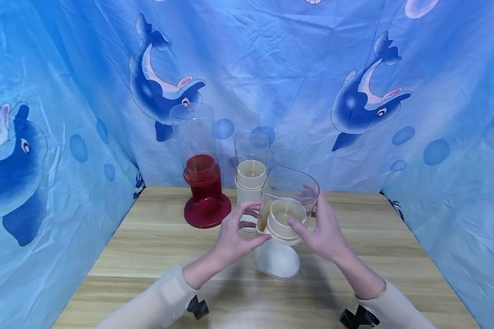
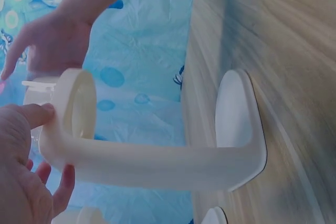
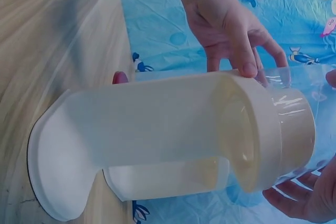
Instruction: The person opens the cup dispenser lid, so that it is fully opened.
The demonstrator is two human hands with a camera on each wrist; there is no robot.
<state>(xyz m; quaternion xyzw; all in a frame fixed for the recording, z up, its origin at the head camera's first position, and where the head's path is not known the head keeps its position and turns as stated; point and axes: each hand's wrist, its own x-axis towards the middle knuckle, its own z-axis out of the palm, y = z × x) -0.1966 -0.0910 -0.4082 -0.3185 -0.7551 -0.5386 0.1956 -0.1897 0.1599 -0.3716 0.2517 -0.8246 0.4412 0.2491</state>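
Observation:
In front of me a cream-white stand (image 1: 277, 261) rests its flat foot on the table. A clear open-topped container (image 1: 290, 180) sits over the round cream collar (image 3: 265, 129) of this stand. My left hand (image 1: 232, 233) grips it from the left, thumb at the front of the collar and fingers behind. From the right, my right hand (image 1: 327, 230) holds the clear wall, its thumb across the front and its fingers round the far side. In the left wrist view the stand's upright (image 2: 157, 163) runs from collar to foot.
Close behind stands a second cream-white stand with a clear container (image 1: 252, 141), partly hidden by my left hand. A red stand (image 1: 207, 208) with a tall clear cylinder (image 1: 193, 130) is at the back left. Blue dolphin-print cloth (image 1: 271, 68) borders the wooden table (image 1: 148, 246).

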